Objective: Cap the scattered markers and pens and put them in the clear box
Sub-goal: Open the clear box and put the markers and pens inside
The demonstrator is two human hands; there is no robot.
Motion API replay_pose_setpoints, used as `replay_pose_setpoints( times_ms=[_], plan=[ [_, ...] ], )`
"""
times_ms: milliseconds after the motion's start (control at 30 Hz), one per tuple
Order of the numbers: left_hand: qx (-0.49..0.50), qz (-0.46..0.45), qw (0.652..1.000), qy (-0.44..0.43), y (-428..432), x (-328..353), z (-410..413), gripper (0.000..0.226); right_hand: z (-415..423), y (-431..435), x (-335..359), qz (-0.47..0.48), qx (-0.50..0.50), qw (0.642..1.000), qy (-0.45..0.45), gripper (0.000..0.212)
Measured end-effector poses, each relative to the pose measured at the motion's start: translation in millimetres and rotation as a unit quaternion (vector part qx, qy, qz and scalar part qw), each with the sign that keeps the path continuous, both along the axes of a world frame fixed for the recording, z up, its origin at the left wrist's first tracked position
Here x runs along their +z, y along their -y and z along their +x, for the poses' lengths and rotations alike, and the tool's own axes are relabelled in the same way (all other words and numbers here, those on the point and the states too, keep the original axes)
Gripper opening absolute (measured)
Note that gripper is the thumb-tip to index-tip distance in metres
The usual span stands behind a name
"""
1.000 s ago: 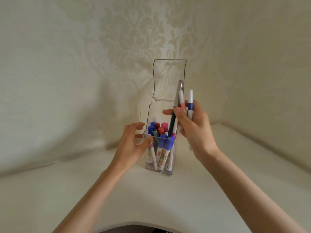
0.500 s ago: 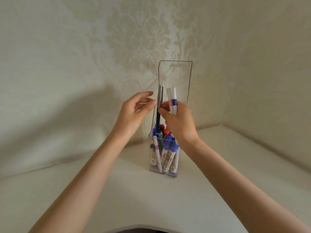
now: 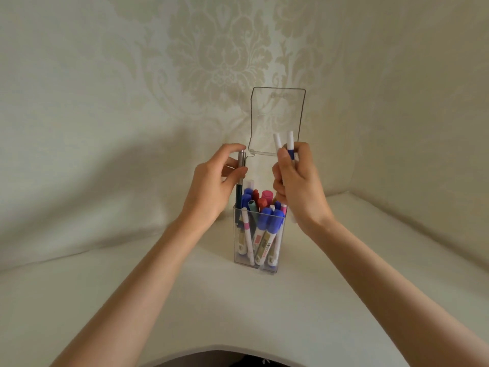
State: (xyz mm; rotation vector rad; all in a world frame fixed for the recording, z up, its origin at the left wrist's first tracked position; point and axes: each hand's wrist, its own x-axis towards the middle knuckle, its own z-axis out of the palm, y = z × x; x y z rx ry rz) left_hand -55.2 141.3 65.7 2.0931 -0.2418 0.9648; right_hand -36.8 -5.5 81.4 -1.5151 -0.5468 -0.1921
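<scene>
While the left hand (image 3: 211, 186) and right hand (image 3: 299, 189) each hold pens upright, the clear box (image 3: 258, 266) stands between them on the smooth white table (image 3: 238, 313).
Left thumb and fingertips pinch a slim dark pen (image 3: 241, 165) with a metal cap, its lower end inside the box's left corner. Right fingers curl together round two thin white pens (image 3: 290, 140), one banded blue. The rectangular, transparent box is packed with capped markers (image 3: 274, 221) on end, and its hinged lid (image 3: 276, 120) stands open against damask wallpaper (image 3: 211, 62).
</scene>
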Motion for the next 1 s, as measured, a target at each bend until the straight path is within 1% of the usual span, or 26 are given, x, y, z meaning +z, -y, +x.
replay_pose_setpoints(
  times_ms=[100, 167, 300, 400, 500, 600, 700, 767, 833, 1000],
  plan=[
    [-0.008, 0.02, 0.999, -0.027, 3.8, 4.7, 3.0, 0.031, -0.1, 6.9, -0.5, -0.006, -0.004, 0.999, 0.032, 0.015],
    [0.003, 0.041, 0.998, -0.039, 5.8, 7.4, 5.7, 0.03, 0.4, 9.1, -2.1, -0.017, -0.013, 0.999, 0.048, 0.014],
    [0.037, 0.052, 0.998, -0.024, 5.9, 7.9, 6.5, 0.027, 1.0, 8.4, -5.2, -0.025, -0.034, 0.998, 0.044, 0.017],
    [0.035, -0.007, 0.999, 0.014, 3.2, 0.6, 0.3, 0.025, -0.6, 8.1, -5.8, -0.035, -0.052, 0.996, 0.066, 0.018],
    [0.046, -0.07, 0.996, 0.038, -3.1, -3.7, -5.3, 0.024, -2.9, 8.0, -6.6, -0.011, -0.033, 0.998, 0.058, 0.016],
    [0.037, -0.084, 0.995, 0.042, -6.1, -1.4, -8.3, 0.022, -2.3, 4.8, -7.5, -0.025, -0.027, 0.997, 0.065, 0.011],
    [0.029, -0.091, 0.994, 0.045, -5.9, 3.2, -6.4, 0.022, 0.0, -0.2, -6.2, -0.046, -0.049, 0.992, 0.106, 0.01],
    [0.02, -0.094, 0.995, 0.031, -4.2, 3.4, -2.9, 0.023, 0.4, -1.9, -4.4, -0.04, -0.056, 0.99, 0.123, 0.01],
    [0.024, -0.073, 0.997, 0.018, -2.5, 1.8, -1.4, 0.024, 1.1, -1.5, -4.0, -0.038, -0.059, 0.988, 0.138, 0.011],
    [0.024, 0.042, 0.998, 0.029, -0.1, 8.9, -7.4, 0.024, 7.2, 2.5, -11.6, -0.052, -0.064, 0.986, 0.146, 0.012]
  ],
)
